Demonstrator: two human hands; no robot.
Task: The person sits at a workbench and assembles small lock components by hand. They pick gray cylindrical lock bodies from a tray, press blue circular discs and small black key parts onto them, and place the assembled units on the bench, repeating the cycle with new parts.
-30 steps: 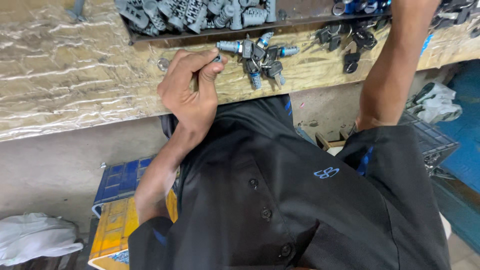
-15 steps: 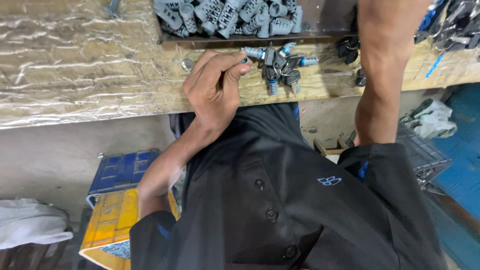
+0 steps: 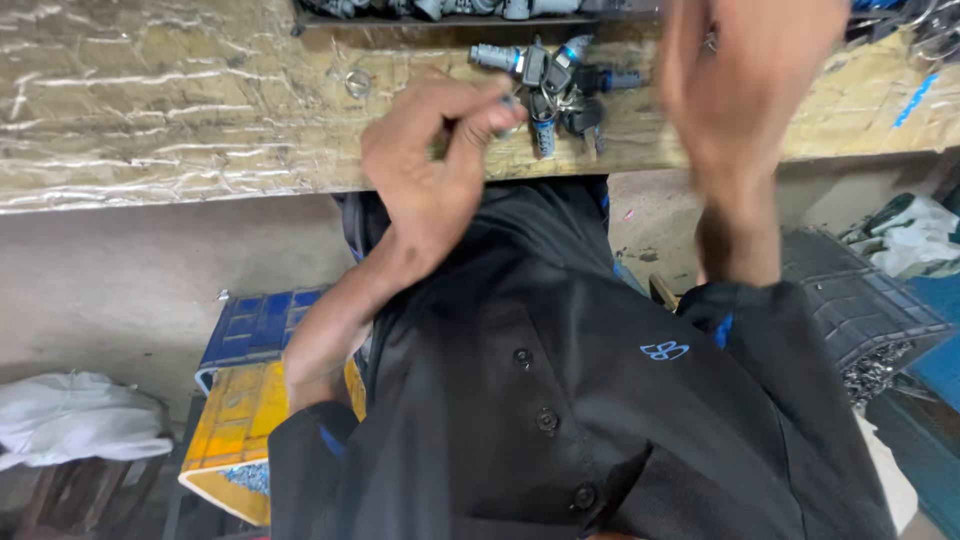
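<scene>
A small heap of grey and blue lock cylinders with black-headed keys (image 3: 556,84) lies on the foil-covered bench (image 3: 150,110). At the heap's left edge my left hand (image 3: 430,170) pinches a small grey metal piece (image 3: 507,102) between thumb and fingertips. My right hand (image 3: 745,95) is blurred above the bench to the right of the heap, its back turned to the camera. Whatever its fingers hold is hidden. My black buttoned shirt fills the lower middle.
A metal ring (image 3: 358,82) lies on the bench left of my left hand. A dark tray of grey parts (image 3: 450,8) runs along the far edge. Below are blue (image 3: 255,325) and yellow (image 3: 225,445) crates, a white bag (image 3: 80,415), a black crate (image 3: 860,310) and a white rag (image 3: 915,235).
My right arm has drawn back from its far reach toward the near edge of the bench. My left hand has gone from lying flat to pinching a piece at the heap.
</scene>
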